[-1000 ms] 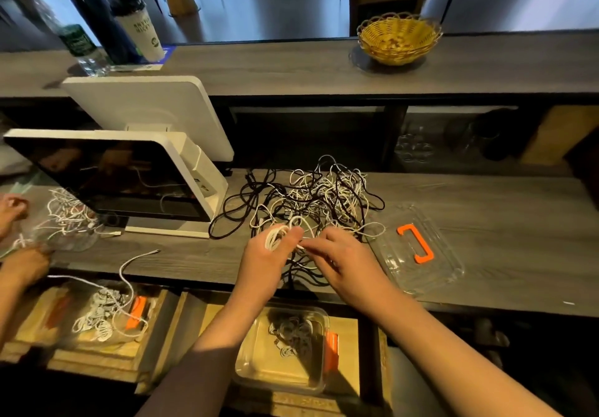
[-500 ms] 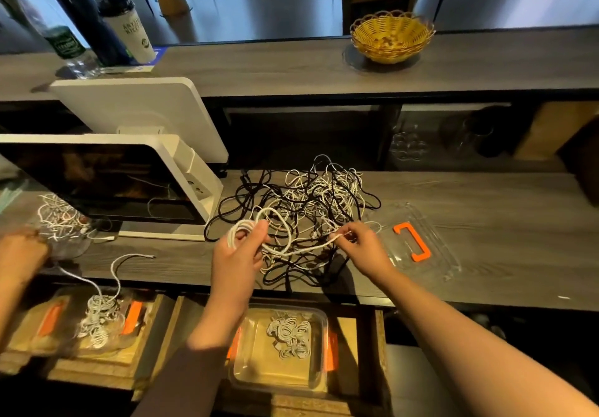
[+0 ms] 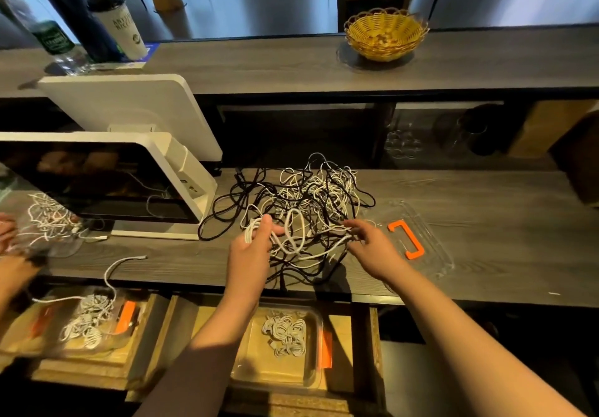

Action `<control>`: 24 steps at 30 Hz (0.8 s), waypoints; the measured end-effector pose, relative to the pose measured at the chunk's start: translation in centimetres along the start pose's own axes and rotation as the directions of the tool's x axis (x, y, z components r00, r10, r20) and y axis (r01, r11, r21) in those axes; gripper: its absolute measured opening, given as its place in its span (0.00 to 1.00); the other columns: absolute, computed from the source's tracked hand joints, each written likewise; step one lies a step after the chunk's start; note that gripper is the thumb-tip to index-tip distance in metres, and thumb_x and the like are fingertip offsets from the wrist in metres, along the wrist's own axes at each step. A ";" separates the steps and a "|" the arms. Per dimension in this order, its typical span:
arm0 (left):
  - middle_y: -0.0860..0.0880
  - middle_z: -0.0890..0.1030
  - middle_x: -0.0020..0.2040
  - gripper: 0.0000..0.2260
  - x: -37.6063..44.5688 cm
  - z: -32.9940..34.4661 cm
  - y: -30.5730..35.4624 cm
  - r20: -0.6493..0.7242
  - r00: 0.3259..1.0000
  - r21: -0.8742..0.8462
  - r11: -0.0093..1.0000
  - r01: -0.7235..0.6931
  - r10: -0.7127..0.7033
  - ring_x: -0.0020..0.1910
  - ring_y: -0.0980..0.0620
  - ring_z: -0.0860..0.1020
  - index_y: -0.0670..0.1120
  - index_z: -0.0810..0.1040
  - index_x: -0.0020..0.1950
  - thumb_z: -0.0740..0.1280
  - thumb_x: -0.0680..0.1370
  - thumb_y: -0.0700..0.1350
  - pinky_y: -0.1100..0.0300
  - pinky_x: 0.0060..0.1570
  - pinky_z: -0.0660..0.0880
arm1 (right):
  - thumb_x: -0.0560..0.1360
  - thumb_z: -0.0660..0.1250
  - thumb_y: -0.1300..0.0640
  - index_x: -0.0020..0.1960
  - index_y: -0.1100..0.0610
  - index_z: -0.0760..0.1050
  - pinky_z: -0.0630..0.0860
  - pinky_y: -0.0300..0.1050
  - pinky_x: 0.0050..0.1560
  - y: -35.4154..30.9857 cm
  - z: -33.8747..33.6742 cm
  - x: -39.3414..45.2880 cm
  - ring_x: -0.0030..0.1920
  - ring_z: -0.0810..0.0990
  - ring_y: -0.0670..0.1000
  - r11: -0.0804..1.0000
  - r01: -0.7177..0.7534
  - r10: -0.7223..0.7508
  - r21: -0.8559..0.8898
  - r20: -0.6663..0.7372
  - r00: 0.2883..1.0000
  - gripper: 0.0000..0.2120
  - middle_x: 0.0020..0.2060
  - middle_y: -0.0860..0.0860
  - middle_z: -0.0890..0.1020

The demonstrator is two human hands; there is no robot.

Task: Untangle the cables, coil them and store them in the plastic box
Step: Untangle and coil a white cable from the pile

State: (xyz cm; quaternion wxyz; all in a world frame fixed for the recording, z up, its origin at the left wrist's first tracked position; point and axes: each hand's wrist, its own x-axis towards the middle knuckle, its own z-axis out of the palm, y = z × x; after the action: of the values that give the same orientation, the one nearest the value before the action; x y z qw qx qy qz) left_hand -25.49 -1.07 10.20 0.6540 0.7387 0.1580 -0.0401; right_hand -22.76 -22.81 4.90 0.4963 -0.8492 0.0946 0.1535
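nearest to the person, below the counter edge, the clear plastic box (image 3: 277,348) stands open with some coiled white cables (image 3: 285,337) already inside. above it, on the grey counter (image 3: 486,222), the left hand (image 3: 248,251) grasps a small white coil (image 3: 251,230) wrapped around its fingers. the right hand (image 3: 372,248) pinches the free white strand (image 3: 324,248), which runs almost left to right between both hands. just behind the hands lies the tangle of black and white cables (image 3: 304,196), so the strand must probably come toward the person. the left hand is nearer to the box. the clear lid with orange handle (image 3: 406,238) lies just right of the right hand.
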 end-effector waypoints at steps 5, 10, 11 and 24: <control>0.53 0.65 0.31 0.20 -1.2 1.5 0.5 0.152 0.988 -0.130 0.990 0.045 -0.025 0.28 0.56 0.61 0.53 0.85 0.55 0.56 0.83 0.60 0.61 0.29 0.57 | 0.80 0.63 0.61 0.73 0.53 0.69 0.73 0.29 0.47 -1.5 0.9 -2.9 0.56 0.80 0.47 0.999 0.037 -0.039 -0.013 -0.132 0.990 0.22 0.68 0.50 0.76; 0.53 0.67 0.31 0.20 -2.4 2.7 0.9 0.284 0.957 -0.159 0.980 0.116 -0.067 0.28 0.56 0.62 0.54 0.85 0.55 0.57 0.82 0.61 0.62 0.29 0.59 | 0.80 0.61 0.62 0.60 0.46 0.76 0.71 0.41 0.64 -4.5 2.1 -5.9 0.62 0.74 0.41 0.934 0.319 -0.236 0.159 -0.396 0.888 0.15 0.58 0.43 0.78; 0.53 0.67 0.31 0.20 -2.7 2.8 1.1 0.299 0.951 -0.161 0.979 0.126 -0.073 0.28 0.57 0.63 0.52 0.85 0.56 0.58 0.82 0.61 0.63 0.29 0.59 | 0.81 0.60 0.61 0.59 0.46 0.76 0.71 0.38 0.61 -5.2 2.0 -6.5 0.60 0.75 0.40 0.918 0.345 -0.257 0.198 -0.367 0.894 0.13 0.56 0.42 0.79; 0.44 0.82 0.59 0.24 -5.9 4.0 1.1 0.229 0.966 -0.528 0.819 0.224 -0.117 0.62 0.49 0.80 0.54 0.84 0.60 0.55 0.79 0.63 0.54 0.61 0.74 | 0.81 0.63 0.53 0.44 0.50 0.78 0.75 0.55 0.46 -3.4 3.2 -9.5 0.42 0.78 0.54 0.908 0.313 -0.323 0.277 -0.009 0.946 0.09 0.39 0.50 0.81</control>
State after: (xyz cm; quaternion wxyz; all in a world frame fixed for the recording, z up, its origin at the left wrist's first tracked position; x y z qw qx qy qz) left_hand -30.19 -6.14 12.29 0.8439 0.4955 0.1666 -0.1204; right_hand -31.12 -18.26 9.56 0.6293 -0.7732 -0.0338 0.0715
